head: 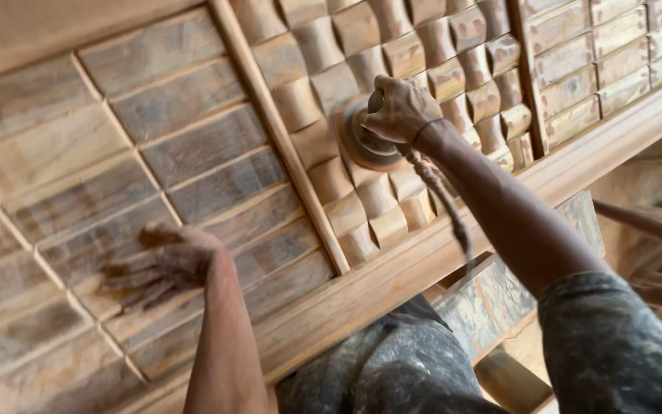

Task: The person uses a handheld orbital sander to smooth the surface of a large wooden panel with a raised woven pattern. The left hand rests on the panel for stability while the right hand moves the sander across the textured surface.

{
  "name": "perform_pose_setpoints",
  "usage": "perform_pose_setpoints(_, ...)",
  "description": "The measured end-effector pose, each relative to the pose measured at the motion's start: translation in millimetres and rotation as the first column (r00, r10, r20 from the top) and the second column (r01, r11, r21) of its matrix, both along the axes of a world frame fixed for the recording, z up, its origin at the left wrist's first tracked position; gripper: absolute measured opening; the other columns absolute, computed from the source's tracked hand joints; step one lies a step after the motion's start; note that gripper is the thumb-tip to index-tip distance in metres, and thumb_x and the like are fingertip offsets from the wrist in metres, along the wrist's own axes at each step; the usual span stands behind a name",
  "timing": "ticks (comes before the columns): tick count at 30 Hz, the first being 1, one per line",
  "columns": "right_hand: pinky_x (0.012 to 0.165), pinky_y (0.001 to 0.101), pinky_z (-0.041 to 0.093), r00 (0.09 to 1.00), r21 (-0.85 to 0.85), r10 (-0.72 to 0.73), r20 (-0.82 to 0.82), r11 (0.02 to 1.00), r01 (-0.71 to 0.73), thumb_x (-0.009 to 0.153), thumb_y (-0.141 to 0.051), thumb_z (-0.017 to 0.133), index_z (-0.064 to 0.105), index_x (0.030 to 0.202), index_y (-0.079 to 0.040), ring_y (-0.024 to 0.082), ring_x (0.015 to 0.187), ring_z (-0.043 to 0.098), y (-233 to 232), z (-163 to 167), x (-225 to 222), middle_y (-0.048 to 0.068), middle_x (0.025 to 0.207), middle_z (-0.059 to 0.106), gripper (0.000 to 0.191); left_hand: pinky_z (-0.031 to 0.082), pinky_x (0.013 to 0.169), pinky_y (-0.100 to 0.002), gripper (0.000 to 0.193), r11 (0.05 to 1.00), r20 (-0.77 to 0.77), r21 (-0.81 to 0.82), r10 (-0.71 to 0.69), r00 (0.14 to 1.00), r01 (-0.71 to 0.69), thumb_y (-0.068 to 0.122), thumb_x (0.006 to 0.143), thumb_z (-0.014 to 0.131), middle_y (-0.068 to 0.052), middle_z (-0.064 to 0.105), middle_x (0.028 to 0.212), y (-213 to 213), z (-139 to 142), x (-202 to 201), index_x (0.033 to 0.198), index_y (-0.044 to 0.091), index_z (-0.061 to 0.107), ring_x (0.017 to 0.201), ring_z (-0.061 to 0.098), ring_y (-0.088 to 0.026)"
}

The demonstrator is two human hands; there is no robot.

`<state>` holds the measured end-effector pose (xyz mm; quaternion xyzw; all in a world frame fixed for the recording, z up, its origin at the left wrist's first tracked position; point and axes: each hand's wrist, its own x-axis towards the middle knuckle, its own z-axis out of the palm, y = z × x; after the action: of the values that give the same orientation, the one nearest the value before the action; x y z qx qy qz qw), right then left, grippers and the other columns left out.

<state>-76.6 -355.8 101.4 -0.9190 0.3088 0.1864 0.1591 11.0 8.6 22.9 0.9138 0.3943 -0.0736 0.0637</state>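
A large carved wooden panel (392,272) lies flat before me, with framed flat slats on the left and a field of curved, woven-looking blocks (362,46) in the middle. My right hand (398,107) grips a round disc sander (363,142) and presses it onto those curved blocks. A braided cord (440,192) hangs from the sander below my wrist. My left hand (164,262) rests palm down, fingers spread, on the flat slats (193,138), dusted with sawdust.
More slatted sections (614,54) run along the panel's right end. Past the near frame edge I see my dusty dark trousers (392,368), a wooden support (499,299) below the panel, and other wooden pieces (660,230) at the right.
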Motion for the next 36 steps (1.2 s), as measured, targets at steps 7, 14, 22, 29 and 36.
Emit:
perform_pose_setpoints(7,0.062,0.0428,0.062,0.999,-0.073,-0.035,-0.004,0.997,0.035,0.087,-0.032,0.079,0.064,0.112,-0.006,0.028,0.074,0.072,-49,-1,-14,0.014,0.089,0.072,0.039,0.029,0.125,-0.061,0.086,0.917,0.018,-0.391,0.09,0.996,-0.076,0.069,0.12,0.026,-0.031,0.03,0.163,17,-41,-1,0.155,-0.01,0.028,0.147,0.033,-0.048)
perform_pose_setpoints(14,0.064,0.043,0.062,0.998,-0.038,-0.026,-0.053,0.999,0.025,0.087,-0.032,0.078,0.065,0.112,-0.006,0.029,0.075,0.073,8,1,-3,0.014,0.09,0.074,0.039,0.005,0.124,-0.066,0.088,1.0,-0.077,0.024,0.005,0.997,-0.003,0.067,0.11,0.03,-0.02,0.002,0.173,-5,5,-1,0.166,0.004,0.006,0.156,0.003,-0.05)
perform_pose_setpoints(22,0.065,0.0449,0.06,0.983,-0.22,0.097,0.154,0.974,-0.062,0.085,-0.035,0.086,0.065,0.116,-0.011,0.029,0.08,0.07,-77,-31,-33,0.014,0.092,0.072,0.044,0.004,0.127,-0.069,0.088,1.0,-0.005,0.004,0.005,1.0,-0.005,0.067,0.11,0.031,-0.018,-0.001,0.175,-5,17,5,0.169,0.008,0.007,0.158,0.0,-0.051)
perform_pose_setpoints(29,0.065,0.0409,0.061,0.852,-0.368,0.33,0.408,0.913,-0.177,0.092,-0.035,0.085,0.062,0.119,-0.012,0.026,0.081,0.07,-80,-67,-16,0.013,0.097,0.07,0.042,0.007,0.128,-0.069,0.086,0.999,0.042,-0.023,0.027,0.999,-0.026,0.066,0.11,0.032,-0.017,0.003,0.176,-8,0,2,0.169,0.009,0.01,0.158,0.002,-0.053)
perform_pose_setpoints(36,0.063,0.039,0.06,0.635,-0.534,0.663,0.396,0.729,-0.428,0.091,-0.035,0.085,0.062,0.122,-0.014,0.026,0.081,0.069,-56,-77,-33,0.013,0.1,0.068,0.044,0.007,0.13,-0.068,0.085,0.999,0.043,0.047,0.006,0.999,-0.008,0.068,0.113,0.03,-0.015,0.002,0.177,-3,-10,1,0.171,0.01,0.01,0.16,0.001,-0.053)
